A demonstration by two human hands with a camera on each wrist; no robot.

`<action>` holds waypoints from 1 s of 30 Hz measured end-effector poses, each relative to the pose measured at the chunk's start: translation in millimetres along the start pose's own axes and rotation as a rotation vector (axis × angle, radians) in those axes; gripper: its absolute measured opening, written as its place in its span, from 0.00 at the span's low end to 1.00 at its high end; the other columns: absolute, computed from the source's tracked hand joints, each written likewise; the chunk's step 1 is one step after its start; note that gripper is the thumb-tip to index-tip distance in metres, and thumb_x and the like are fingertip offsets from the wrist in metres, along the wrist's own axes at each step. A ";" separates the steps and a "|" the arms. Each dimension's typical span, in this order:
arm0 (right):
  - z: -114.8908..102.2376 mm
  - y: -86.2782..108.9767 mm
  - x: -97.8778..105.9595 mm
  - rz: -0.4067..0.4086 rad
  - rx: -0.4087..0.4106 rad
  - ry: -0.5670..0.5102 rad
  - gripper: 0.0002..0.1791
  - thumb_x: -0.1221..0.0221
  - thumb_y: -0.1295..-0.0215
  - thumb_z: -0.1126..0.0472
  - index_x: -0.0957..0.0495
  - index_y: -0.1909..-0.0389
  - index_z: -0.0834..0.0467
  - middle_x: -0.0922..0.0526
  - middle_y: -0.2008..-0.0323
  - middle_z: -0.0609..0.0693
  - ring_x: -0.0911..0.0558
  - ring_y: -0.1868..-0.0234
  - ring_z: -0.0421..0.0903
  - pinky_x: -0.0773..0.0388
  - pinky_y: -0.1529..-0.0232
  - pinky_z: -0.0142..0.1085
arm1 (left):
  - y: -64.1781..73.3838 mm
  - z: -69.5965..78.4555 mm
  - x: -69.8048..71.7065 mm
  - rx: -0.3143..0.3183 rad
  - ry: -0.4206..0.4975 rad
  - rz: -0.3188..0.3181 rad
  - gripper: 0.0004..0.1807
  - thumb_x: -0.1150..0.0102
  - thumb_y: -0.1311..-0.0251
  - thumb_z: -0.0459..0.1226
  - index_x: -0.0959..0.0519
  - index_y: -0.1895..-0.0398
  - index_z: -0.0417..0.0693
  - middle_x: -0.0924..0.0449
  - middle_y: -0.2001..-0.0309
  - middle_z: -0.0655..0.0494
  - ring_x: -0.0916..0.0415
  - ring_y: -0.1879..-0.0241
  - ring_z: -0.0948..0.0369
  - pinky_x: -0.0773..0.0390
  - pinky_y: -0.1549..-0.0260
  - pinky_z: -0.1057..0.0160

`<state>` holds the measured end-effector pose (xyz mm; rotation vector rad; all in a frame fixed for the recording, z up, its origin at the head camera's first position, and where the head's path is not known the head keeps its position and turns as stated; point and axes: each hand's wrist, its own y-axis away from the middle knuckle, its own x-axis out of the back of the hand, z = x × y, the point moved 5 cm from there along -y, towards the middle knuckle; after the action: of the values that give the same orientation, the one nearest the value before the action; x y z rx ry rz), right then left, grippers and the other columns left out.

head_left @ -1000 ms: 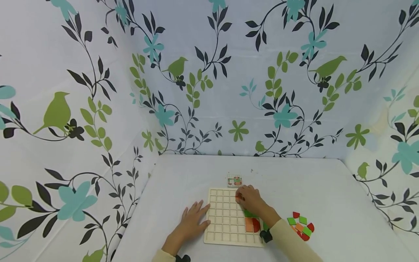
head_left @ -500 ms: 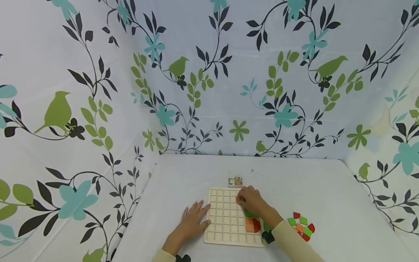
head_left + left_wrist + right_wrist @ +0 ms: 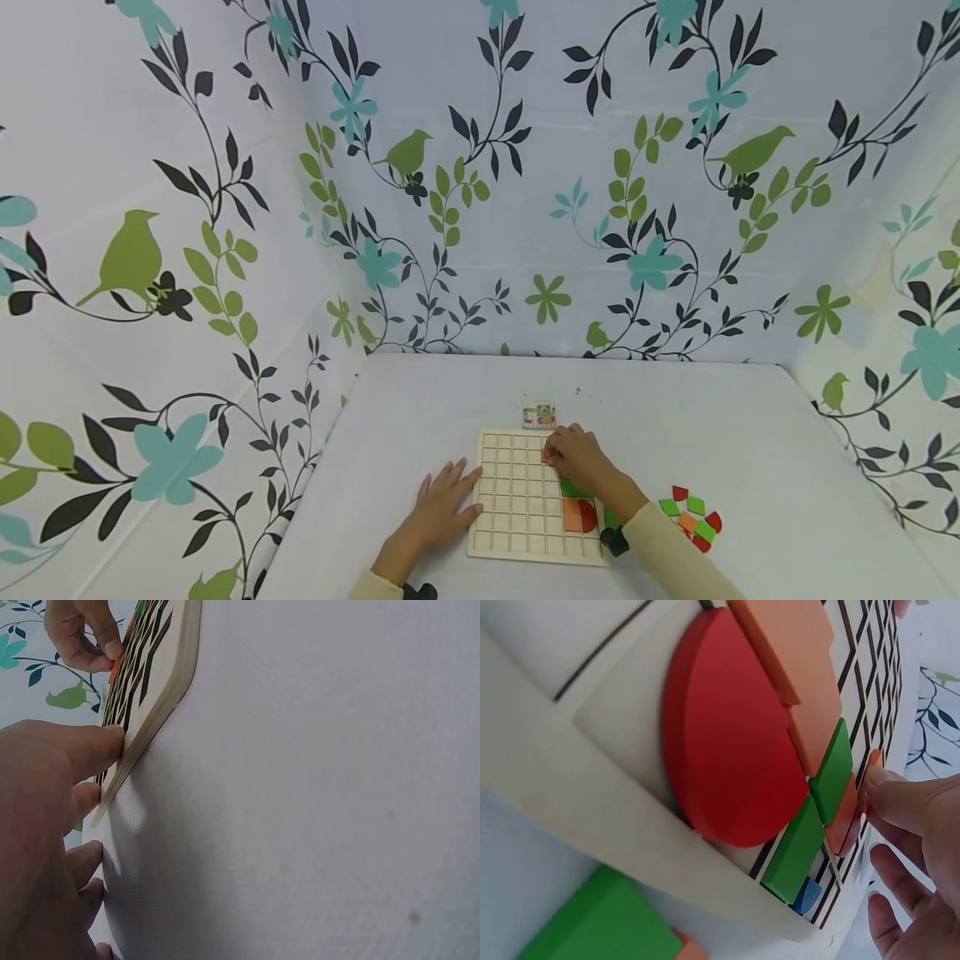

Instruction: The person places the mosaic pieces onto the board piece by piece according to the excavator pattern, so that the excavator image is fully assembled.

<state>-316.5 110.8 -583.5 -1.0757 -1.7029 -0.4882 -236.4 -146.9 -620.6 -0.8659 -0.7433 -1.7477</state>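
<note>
A pale wooden grid board (image 3: 513, 500) lies on the white table. My left hand (image 3: 442, 508) rests at its left side, fingers spread, with the thumb (image 3: 101, 746) touching the board's edge. Near the board's far right corner, my right hand (image 3: 581, 458) pinches a small orange tile (image 3: 874, 759) between thumb and fingers, low over the grid. Along the right side of the grid sit a rounded red tile (image 3: 735, 742), orange tiles (image 3: 802, 645), green tiles (image 3: 795, 847) and a small blue tile (image 3: 806, 895). My right hand hides part of that corner in the head view.
Beyond the board's far edge lies a small card (image 3: 538, 414) with a coloured pattern. A loose group of red, green and orange tiles (image 3: 705, 531) is on the table to the right. Beside the board's right edge lies a green tile (image 3: 604, 922). Patterned cloth (image 3: 480, 208) surrounds the table.
My right hand has shifted very slightly right at the far corner, the orange tile still pinched. My left hand stays in place.
</note>
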 end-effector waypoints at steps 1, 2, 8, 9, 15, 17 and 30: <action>-0.7 0.2 0.5 0.001 0.004 -0.003 0.04 0.32 0.29 0.65 0.16 0.62 0.53 0.17 0.62 0.46 0.26 0.59 0.46 0.28 0.60 0.49 | 0.0 0.4 0.3 -0.001 -0.001 0.000 0.35 0.40 0.27 0.52 0.33 0.20 0.55 0.44 0.17 0.42 0.50 0.18 0.37 0.57 0.25 0.24; -1.4 0.6 0.6 -0.001 0.007 0.004 0.04 0.32 0.30 0.65 0.16 0.60 0.53 0.17 0.61 0.46 0.26 0.59 0.46 0.29 0.60 0.48 | 0.0 0.7 0.4 -0.002 0.000 0.001 0.35 0.40 0.27 0.52 0.33 0.20 0.55 0.43 0.17 0.42 0.50 0.18 0.37 0.57 0.25 0.24; -4.3 1.1 1.4 -0.029 -0.014 0.108 0.10 0.29 0.33 0.63 0.15 0.53 0.52 0.16 0.58 0.48 0.24 0.57 0.49 0.27 0.59 0.46 | -1.9 1.0 -0.8 -0.017 0.010 0.016 0.35 0.40 0.27 0.51 0.33 0.20 0.55 0.43 0.18 0.41 0.50 0.18 0.37 0.57 0.25 0.23; -4.1 1.2 1.6 -0.032 -0.025 0.123 0.10 0.28 0.33 0.63 0.15 0.54 0.52 0.15 0.57 0.49 0.23 0.56 0.49 0.26 0.58 0.47 | -2.3 1.1 -1.3 -0.022 0.012 0.021 0.35 0.40 0.27 0.51 0.33 0.20 0.54 0.43 0.18 0.40 0.50 0.18 0.36 0.57 0.25 0.23; -3.1 4.4 3.5 -0.019 -0.061 0.141 0.10 0.29 0.33 0.64 0.14 0.53 0.53 0.17 0.58 0.49 0.22 0.55 0.51 0.26 0.58 0.47 | -5.7 0.0 -4.2 -0.033 0.011 0.025 0.35 0.41 0.26 0.52 0.32 0.20 0.55 0.43 0.18 0.40 0.49 0.19 0.35 0.57 0.26 0.22; -2.8 8.7 6.2 0.003 -0.065 0.125 0.11 0.29 0.33 0.64 0.14 0.51 0.53 0.18 0.59 0.49 0.23 0.56 0.50 0.28 0.59 0.46 | -6.3 -0.4 -4.7 -0.023 0.007 0.014 0.35 0.41 0.26 0.52 0.33 0.20 0.56 0.43 0.17 0.41 0.50 0.18 0.37 0.57 0.25 0.23; 53.2 93.0 47.1 -0.023 -0.426 0.026 0.13 0.30 0.31 0.56 0.16 0.49 0.54 0.17 0.54 0.52 0.18 0.52 0.51 0.19 0.48 0.58 | -2.9 -2.3 -2.0 -0.004 -0.030 0.009 0.35 0.40 0.27 0.53 0.32 0.20 0.56 0.42 0.18 0.42 0.48 0.18 0.37 0.55 0.25 0.23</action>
<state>-271.1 218.5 -577.9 -1.3425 -1.6282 -0.9045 -239.2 -146.9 -623.8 -0.8980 -0.7546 -1.7318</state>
